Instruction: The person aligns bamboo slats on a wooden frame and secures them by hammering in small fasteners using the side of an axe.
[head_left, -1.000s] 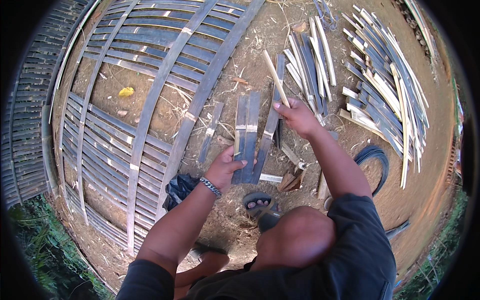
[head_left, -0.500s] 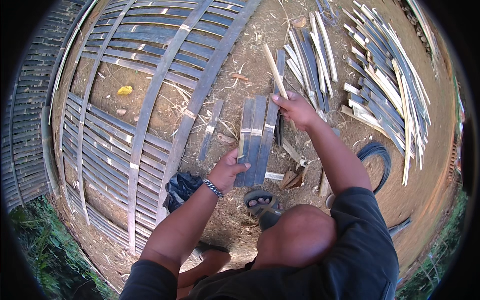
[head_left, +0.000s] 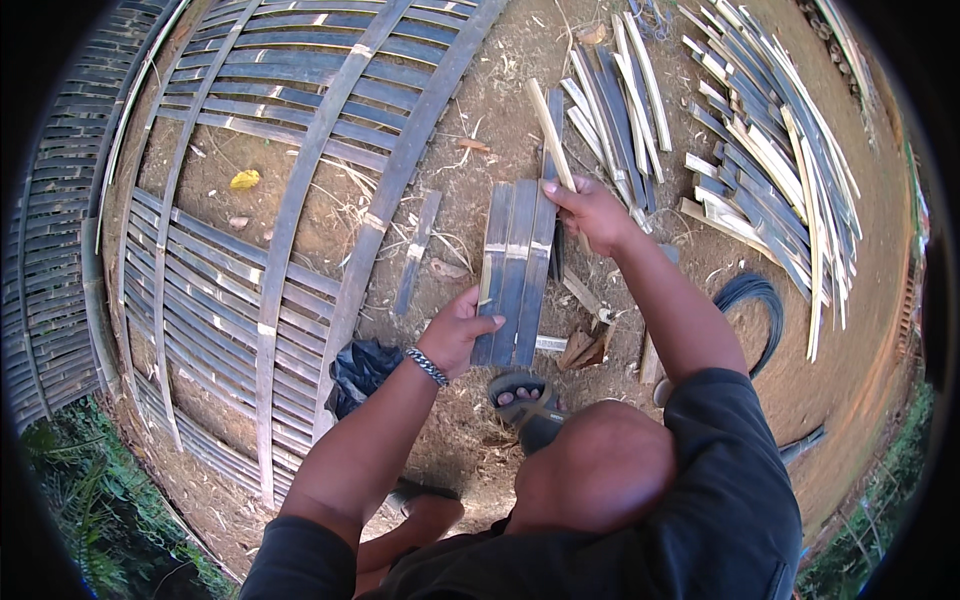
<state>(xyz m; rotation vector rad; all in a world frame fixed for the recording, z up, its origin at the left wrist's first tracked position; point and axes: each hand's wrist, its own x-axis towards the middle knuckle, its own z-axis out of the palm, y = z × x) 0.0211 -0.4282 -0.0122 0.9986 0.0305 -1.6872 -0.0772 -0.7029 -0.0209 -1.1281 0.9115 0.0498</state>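
Several short dark bamboo slats point(head_left: 514, 265) lie side by side, upright in front of me, each with a pale node band. My left hand point(head_left: 455, 328) is closed on their lower left edge, thumb across the front. At their upper right corner is my right hand point(head_left: 592, 215), its thumb at the top of the rightmost slat. Those same fingers wrap round a pale bamboo stick point(head_left: 548, 125), which slants up and left from the grip. Part of the stick is hidden behind the fingers.
A large bamboo lattice point(head_left: 317, 145) lies at left. Split bamboo strips point(head_left: 770, 175) are piled at right, with a smaller bundle point(head_left: 640, 95) nearer the middle. Close to me are a black plastic bag point(head_left: 358, 372), a dark coil point(head_left: 768, 318) and a loose short slat point(head_left: 417, 250).
The rightmost slat, angled away from the others before, now lies closely alongside them. Both hands keep their holds, and the view has shifted slightly.
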